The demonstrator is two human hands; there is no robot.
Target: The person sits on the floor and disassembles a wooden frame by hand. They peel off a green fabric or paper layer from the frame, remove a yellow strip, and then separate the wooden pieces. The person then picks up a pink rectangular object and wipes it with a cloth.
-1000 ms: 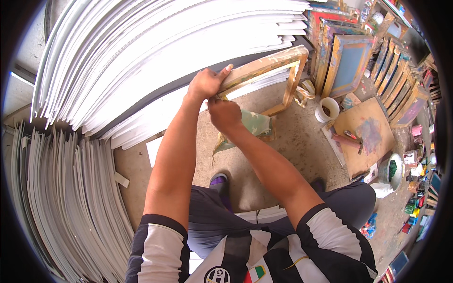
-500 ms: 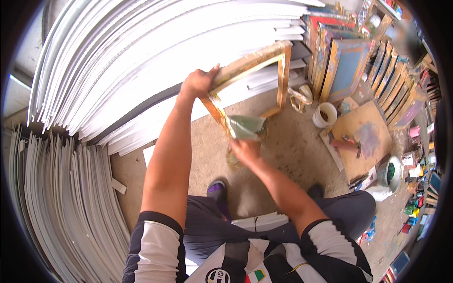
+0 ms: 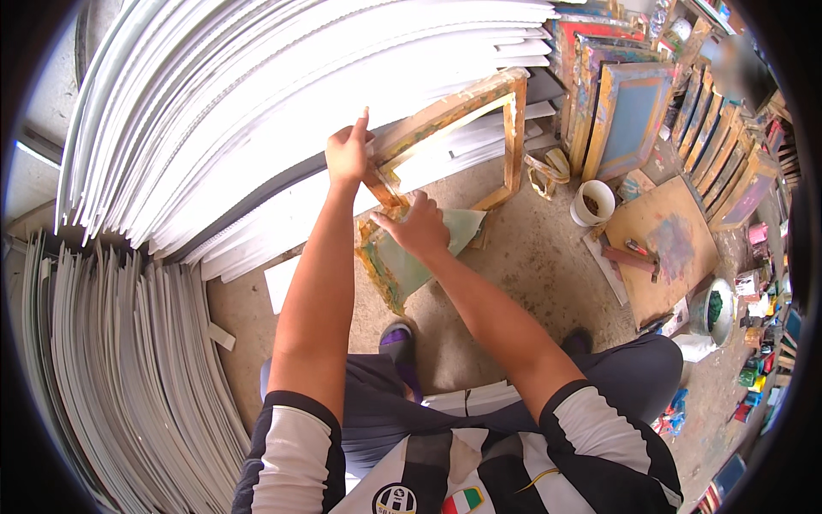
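Note:
A worn, paint-stained wooden screen frame is held up, tilted, in front of me. My left hand grips its left corner, with one finger pointing up. From the lower part of the frame hangs a loose sheet of pale green mesh, with a ragged, paint-crusted yellowish edge on its left. My right hand is closed on the mesh beside the frame's left bar. Its fingers partly cover where mesh and wood meet.
White sheets stand stacked behind the frame, more at left. Printing screens lean at back right. A white bucket stands near a paint-stained board bearing a hammer. A bowl with green paint sits farther right.
My right hand has moved up and left along the frame's side. The mesh is pulled farther off, its crusted edge now spread to the lower left. My left hand has shifted slightly left.

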